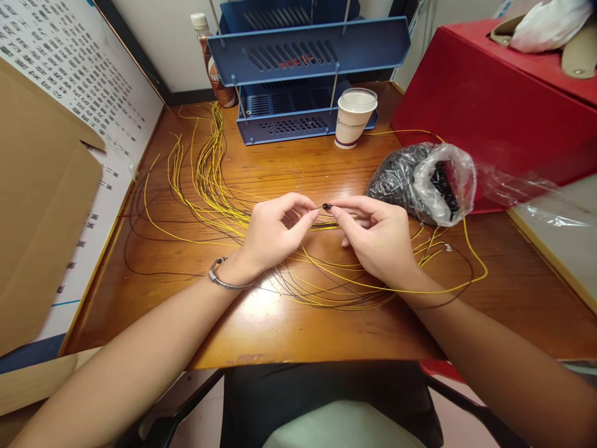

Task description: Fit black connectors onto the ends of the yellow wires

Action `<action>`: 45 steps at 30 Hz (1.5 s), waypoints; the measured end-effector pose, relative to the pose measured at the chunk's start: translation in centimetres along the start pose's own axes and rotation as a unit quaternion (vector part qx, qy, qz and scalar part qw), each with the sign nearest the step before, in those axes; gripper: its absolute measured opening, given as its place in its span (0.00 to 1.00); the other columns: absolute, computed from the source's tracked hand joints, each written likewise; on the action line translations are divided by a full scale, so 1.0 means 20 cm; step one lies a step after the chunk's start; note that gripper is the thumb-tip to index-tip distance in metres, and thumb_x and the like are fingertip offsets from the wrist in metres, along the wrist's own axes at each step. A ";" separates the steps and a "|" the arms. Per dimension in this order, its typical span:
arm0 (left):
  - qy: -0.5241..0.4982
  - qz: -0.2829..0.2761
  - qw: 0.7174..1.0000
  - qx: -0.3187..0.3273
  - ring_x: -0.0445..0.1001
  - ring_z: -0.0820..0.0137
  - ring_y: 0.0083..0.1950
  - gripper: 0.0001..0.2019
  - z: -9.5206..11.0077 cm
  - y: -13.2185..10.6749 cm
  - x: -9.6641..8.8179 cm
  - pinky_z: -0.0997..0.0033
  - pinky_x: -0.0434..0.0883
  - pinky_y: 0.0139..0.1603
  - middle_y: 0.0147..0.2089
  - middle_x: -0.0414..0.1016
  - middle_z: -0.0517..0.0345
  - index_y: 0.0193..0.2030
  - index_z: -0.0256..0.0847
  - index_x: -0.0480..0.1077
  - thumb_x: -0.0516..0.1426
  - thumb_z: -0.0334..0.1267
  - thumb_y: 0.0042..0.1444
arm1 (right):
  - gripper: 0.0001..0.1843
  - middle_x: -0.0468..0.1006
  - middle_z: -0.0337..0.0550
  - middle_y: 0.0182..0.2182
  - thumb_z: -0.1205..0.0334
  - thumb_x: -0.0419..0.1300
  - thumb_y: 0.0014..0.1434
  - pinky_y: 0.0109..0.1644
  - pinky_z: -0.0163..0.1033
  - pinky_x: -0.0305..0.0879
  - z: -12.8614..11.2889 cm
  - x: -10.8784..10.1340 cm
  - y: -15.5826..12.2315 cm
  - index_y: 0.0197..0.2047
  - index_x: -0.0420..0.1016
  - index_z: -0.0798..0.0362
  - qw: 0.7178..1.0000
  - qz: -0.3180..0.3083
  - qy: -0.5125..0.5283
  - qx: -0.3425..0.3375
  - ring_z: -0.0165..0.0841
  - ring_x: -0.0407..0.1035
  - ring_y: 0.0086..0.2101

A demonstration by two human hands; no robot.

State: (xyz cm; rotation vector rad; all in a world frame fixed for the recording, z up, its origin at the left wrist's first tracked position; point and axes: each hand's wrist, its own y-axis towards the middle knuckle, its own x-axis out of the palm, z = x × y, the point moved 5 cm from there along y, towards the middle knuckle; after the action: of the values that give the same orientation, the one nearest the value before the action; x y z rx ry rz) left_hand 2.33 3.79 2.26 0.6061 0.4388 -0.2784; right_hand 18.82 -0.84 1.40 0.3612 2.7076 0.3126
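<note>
Over the middle of the table, my left hand [282,227] pinches a thin dark wire between thumb and forefinger. Facing it, my right hand [373,233] pinches a small black part [327,206], whose exact kind is too small to make out. The wire runs from my left fingertips to that part. Beneath both hands lies a loose bundle of yellow and black wires [219,193], fanning out to the left and curving back on the right. Just beyond my right hand sits a clear plastic bag [401,177] of small black pieces, its mouth open to the right.
A blue metal rack [308,53] stands at the back of the wooden table [261,339], with a bottle [217,68] at its left and a lidded paper cup [353,121] in front. A red box [489,106] fills the back right. Cardboard [41,205] leans at the left.
</note>
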 end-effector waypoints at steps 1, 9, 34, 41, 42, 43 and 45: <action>0.001 0.001 1.000 -0.001 0.75 0.76 0.27 0.05 0.00 0.00 0.00 0.78 0.72 0.31 0.31 0.81 0.58 0.36 0.37 0.77 0.63 0.37 0.59 | 0.10 0.85 0.45 0.33 0.59 0.64 0.60 0.27 0.36 0.73 0.00 0.00 0.00 0.42 0.85 0.54 1.000 0.001 0.002 0.000 0.31 0.75 0.26; 0.001 0.006 1.000 0.028 0.75 0.77 0.28 0.05 0.01 0.00 0.00 0.80 0.71 0.31 0.31 0.81 0.58 0.36 0.35 0.77 0.61 0.35 0.61 | 0.11 0.86 0.45 0.35 0.59 0.64 0.61 0.26 0.36 0.72 0.01 0.01 -0.01 0.43 0.84 0.53 1.000 -0.012 -0.002 0.000 0.31 0.75 0.25; 0.020 0.000 1.000 0.023 0.76 0.76 0.26 0.05 0.02 0.00 0.00 0.79 0.72 0.30 0.29 0.81 0.58 0.32 0.36 0.76 0.62 0.34 0.58 | 0.11 0.86 0.44 0.37 0.61 0.64 0.59 0.25 0.37 0.70 -0.01 0.02 -0.01 0.43 0.84 0.54 0.999 -0.039 -0.016 -0.011 0.27 0.71 0.20; 0.034 0.009 0.999 0.018 0.75 0.77 0.25 0.05 0.02 0.00 -0.01 0.79 0.71 0.29 0.27 0.80 0.60 0.31 0.37 0.75 0.62 0.34 0.57 | 0.11 0.86 0.44 0.36 0.60 0.65 0.59 0.25 0.38 0.71 0.00 0.03 0.00 0.43 0.85 0.53 0.999 -0.035 -0.014 -0.003 0.28 0.71 0.20; 0.037 0.009 0.999 0.025 0.75 0.77 0.25 0.05 0.02 0.00 -0.01 0.79 0.71 0.29 0.27 0.80 0.60 0.30 0.37 0.75 0.62 0.34 0.57 | 0.11 0.86 0.44 0.36 0.60 0.65 0.59 0.25 0.38 0.71 0.00 0.03 -0.01 0.43 0.85 0.54 0.999 -0.036 -0.012 0.000 0.28 0.71 0.20; 0.040 0.009 0.999 0.033 0.75 0.77 0.25 0.05 0.03 0.00 0.00 0.80 0.71 0.29 0.27 0.80 0.60 0.30 0.36 0.75 0.62 0.33 0.56 | 0.11 0.86 0.44 0.36 0.60 0.65 0.59 0.25 0.38 0.70 0.01 0.03 -0.01 0.43 0.85 0.54 0.999 -0.037 -0.010 0.002 0.28 0.72 0.20; 0.045 0.009 0.998 0.048 0.75 0.77 0.25 0.04 0.03 -0.01 0.00 0.80 0.71 0.29 0.27 0.79 0.60 0.30 0.36 0.75 0.62 0.32 0.56 | 0.12 0.86 0.44 0.35 0.59 0.65 0.58 0.24 0.38 0.70 0.00 0.04 -0.01 0.44 0.85 0.54 0.999 -0.041 -0.009 0.004 0.28 0.71 0.20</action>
State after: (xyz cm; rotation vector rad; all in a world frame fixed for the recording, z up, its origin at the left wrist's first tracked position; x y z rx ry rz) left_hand 2.41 3.34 2.65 0.7176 0.5084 -0.2573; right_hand 18.17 -0.82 1.00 0.2542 2.6988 0.2744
